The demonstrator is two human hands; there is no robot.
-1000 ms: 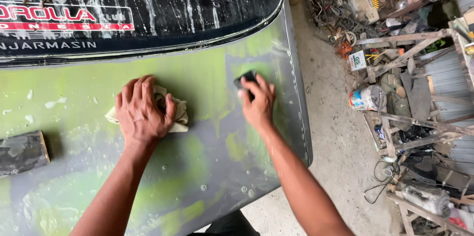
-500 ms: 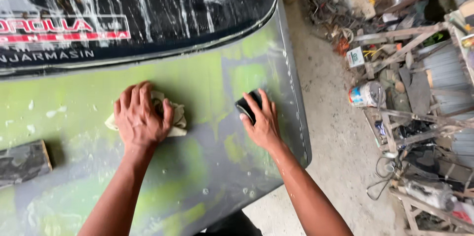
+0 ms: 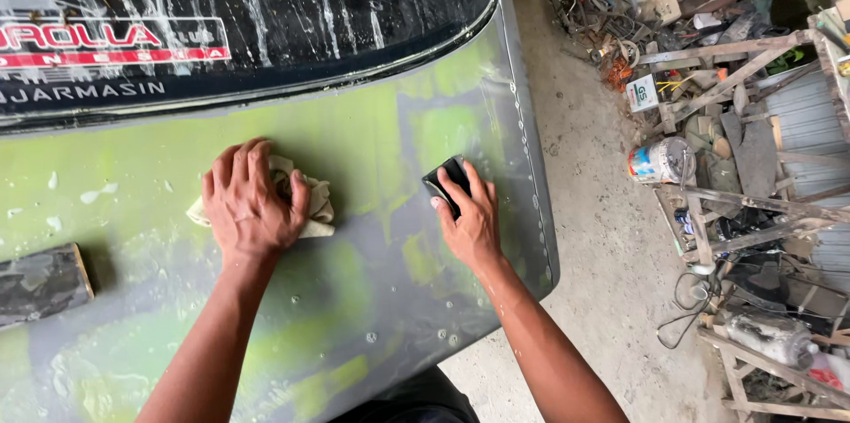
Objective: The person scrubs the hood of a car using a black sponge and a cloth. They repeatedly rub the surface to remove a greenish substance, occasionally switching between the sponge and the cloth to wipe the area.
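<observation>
Wet green-grey car panel under work: the left hand presses flat on a rag, the right hand closes its grip on a black sanding block near the edge, where slick water could let it skid off.

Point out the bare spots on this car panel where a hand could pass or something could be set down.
The panel is bare between the left hand on its rag and the right hand on the black block. More bare, wet surface lies below both hands, toward the near edge. The wooden block takes the far left. The floor beside the paint can is crowded with scrap.
</observation>
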